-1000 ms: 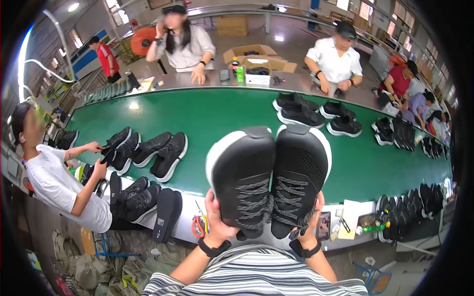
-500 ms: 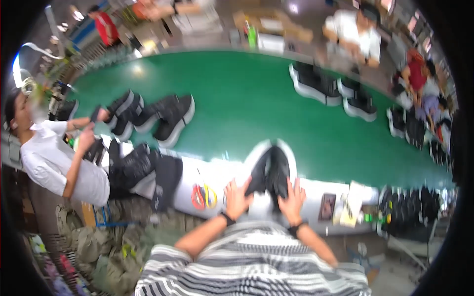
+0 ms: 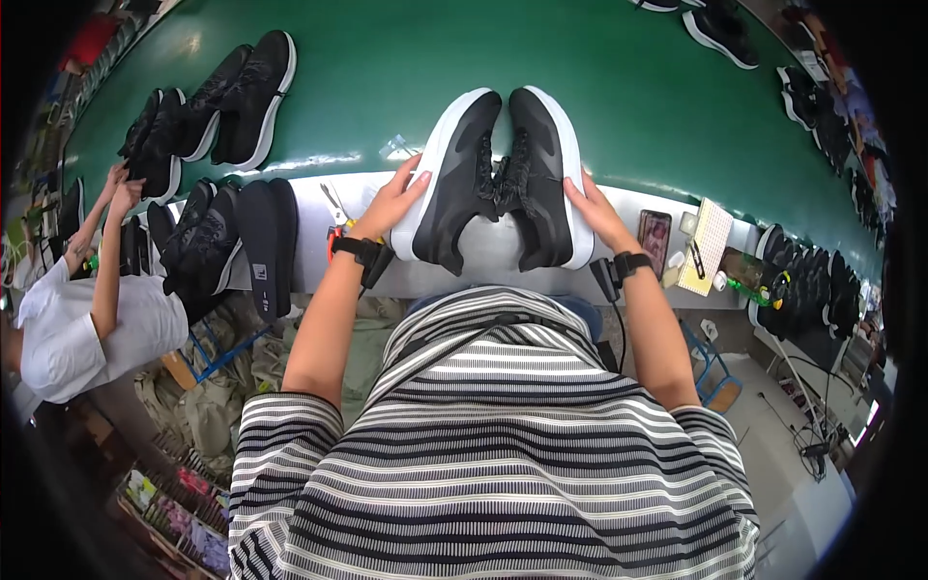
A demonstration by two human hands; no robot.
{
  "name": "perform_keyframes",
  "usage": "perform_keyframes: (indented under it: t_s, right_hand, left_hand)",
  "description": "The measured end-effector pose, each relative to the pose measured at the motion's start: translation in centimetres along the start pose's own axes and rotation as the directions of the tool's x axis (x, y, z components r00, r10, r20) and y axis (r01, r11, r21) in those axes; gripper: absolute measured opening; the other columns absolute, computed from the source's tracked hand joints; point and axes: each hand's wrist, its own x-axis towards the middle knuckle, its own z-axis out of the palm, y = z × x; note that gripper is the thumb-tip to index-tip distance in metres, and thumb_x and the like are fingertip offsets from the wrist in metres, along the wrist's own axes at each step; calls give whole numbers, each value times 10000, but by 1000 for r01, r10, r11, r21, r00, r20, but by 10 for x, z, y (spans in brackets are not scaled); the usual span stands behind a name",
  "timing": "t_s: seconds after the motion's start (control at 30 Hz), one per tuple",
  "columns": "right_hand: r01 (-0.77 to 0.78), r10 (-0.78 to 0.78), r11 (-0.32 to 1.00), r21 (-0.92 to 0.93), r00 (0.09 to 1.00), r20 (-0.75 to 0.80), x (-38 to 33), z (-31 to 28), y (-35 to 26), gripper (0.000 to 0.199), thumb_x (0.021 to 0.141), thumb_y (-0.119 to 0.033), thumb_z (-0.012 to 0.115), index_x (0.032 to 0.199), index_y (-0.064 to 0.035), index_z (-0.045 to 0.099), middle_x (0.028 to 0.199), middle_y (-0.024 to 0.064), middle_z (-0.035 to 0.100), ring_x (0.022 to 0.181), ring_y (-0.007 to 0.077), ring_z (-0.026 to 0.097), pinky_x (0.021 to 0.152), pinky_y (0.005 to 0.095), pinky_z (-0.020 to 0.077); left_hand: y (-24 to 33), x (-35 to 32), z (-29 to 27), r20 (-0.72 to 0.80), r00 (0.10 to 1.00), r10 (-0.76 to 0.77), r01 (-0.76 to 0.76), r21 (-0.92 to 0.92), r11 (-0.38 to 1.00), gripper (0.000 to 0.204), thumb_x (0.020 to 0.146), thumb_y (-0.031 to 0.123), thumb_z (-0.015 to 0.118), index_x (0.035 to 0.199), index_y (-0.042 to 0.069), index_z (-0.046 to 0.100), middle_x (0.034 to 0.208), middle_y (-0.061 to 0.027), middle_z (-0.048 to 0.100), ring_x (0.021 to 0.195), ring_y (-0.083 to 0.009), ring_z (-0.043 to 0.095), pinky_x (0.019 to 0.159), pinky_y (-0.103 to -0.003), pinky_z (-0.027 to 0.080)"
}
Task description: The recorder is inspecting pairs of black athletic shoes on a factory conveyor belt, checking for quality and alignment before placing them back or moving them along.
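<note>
Two black sneakers with white soles stand side by side in front of me, toes pointing away and soles turned outward. My left hand (image 3: 394, 200) grips the left sneaker (image 3: 462, 159) along its outer sole, with the thumb lying on the white edge. Against the outer side of the right sneaker (image 3: 541, 145) my right hand (image 3: 597, 215) holds in the same way, thumb on the sole. Their laced inner sides face each other, touching or nearly so around the tongues, while the toes are apart. The fingers under both soles are partly hidden.
Scissors (image 3: 335, 208) and black insoles (image 3: 269, 242) lie left on the white ledge (image 3: 372, 280). A phone (image 3: 653, 240) and a paper pad (image 3: 704, 246) lie right. More sneakers (image 3: 256, 101) stand on the green belt (image 3: 387, 58). A co-worker (image 3: 106, 309) works at left.
The view has tipped down and sharpened. The two sneakers, toes together before, now have their toes apart and soles turned outward. My hands have moved along their outer sides.
</note>
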Motion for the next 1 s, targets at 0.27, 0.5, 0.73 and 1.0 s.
perform_keyframes:
  t_s: [0.27, 0.5, 0.73, 1.0]
  right_hand:
    - [68, -70, 994, 87, 997, 14, -17, 0, -27, 750, 916, -423, 576, 1447, 4, 264, 1453, 165, 362, 1321, 205, 355, 1072, 295, 279]
    - [217, -215, 960, 176, 976, -27, -38, -9, -75, 673, 948, -342, 553, 1440, 18, 271, 1443, 126, 378, 1301, 162, 365, 1071, 273, 274]
    - [241, -243, 936, 257, 970, -26, -45, -12, -91, 627, 967, -390, 494, 1425, 3, 324, 1408, 119, 427, 1254, 170, 437, 1031, 281, 349]
    - [-8, -117, 603, 798, 988, 98, -58, 16, -110, 326, 924, -119, 534, 1222, 11, 523, 1052, 115, 636, 847, 205, 625, 751, 314, 526]
  left_hand:
    - [26, -15, 2, 50, 992, 120, -125, 115, 985, 612, 915, 390, 588, 1432, 144, 368, 1270, -136, 518, 1051, -175, 507, 931, -290, 406]
    - [79, -47, -11, -29, 969, 243, -240, 85, 967, 584, 915, 368, 595, 1420, 158, 391, 1090, -106, 566, 943, -157, 512, 858, -290, 438]
    - [104, -64, -14, 51, 976, 213, -214, 21, 977, 630, 976, 358, 486, 1467, 46, 246, 1368, -126, 446, 1223, -169, 434, 1014, -282, 338]
    - [98, -73, 9, 430, 785, 446, 426, -897, 114, 469, 981, 387, 368, 1281, 52, 502, 1281, -106, 553, 1145, -266, 548, 1006, -415, 420]
